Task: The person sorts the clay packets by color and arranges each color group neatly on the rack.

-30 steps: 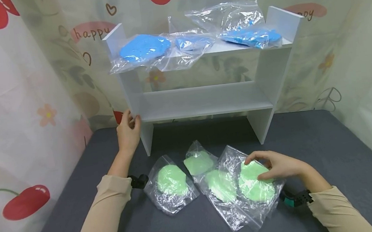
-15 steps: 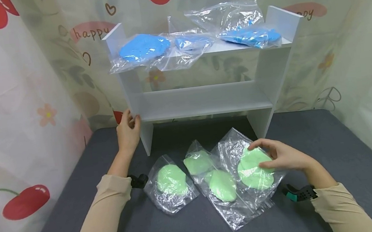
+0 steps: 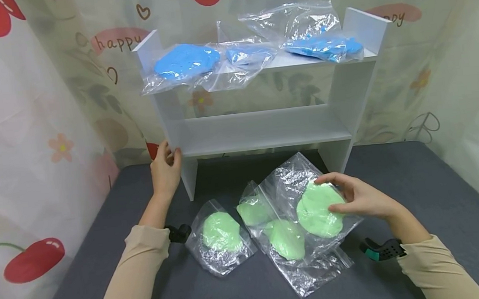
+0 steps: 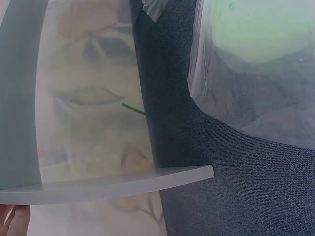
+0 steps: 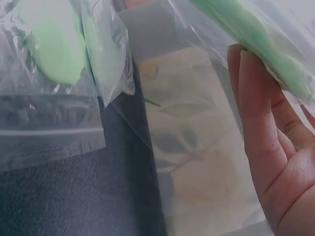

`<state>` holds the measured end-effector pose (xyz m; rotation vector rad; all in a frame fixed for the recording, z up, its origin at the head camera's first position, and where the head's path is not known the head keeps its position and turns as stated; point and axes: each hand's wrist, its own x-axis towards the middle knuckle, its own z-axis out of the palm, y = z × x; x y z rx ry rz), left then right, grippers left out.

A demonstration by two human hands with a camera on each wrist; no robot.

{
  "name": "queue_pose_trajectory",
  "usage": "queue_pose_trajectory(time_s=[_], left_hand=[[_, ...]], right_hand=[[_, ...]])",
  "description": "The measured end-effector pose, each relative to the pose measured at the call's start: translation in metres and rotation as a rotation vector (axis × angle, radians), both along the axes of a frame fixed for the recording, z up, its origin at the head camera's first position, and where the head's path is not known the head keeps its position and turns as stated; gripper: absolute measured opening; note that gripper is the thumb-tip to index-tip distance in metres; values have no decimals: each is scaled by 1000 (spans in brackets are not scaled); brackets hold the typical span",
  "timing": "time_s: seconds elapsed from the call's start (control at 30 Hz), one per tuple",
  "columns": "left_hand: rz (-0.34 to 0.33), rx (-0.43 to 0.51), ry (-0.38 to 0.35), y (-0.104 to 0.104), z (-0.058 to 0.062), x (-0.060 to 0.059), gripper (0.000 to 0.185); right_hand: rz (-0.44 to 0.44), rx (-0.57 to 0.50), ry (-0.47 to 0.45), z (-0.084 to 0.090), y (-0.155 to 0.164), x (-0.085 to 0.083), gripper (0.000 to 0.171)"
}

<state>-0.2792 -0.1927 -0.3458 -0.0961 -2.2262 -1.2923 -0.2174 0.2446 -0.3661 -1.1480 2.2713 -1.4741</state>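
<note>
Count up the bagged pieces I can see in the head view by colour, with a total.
Green: 4 (left green piece, upper middle green piece, lower middle green piece, green piece at the right hand)
Blue: 3 (left blue piece, middle blue piece, right blue piece)
Total: 7 visible; overlapping film could hide more.

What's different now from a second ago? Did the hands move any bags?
Yes! The right hand moved its pinched green bag up in the head view, toward the white shelf. Nothing new was grabbed or let go. The left hand stayed at the shelf's side, and the other green bags and the blue bags stayed put.
</note>
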Motion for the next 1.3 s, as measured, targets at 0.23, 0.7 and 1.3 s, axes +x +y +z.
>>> queue_pose_trajectory(time_s=[0.23,0.7,1.3], left_hand=[[-2,9,10,0,0,0,39],[1,5,-9,0,0,1,40],[-1,19,9,0,0,0,39]], right_hand=[[6,-4,-18,8,-7,2,64],[45,-108,-18,16,-18,2,66],[-56,-238,-47,23,-31,0,59]])
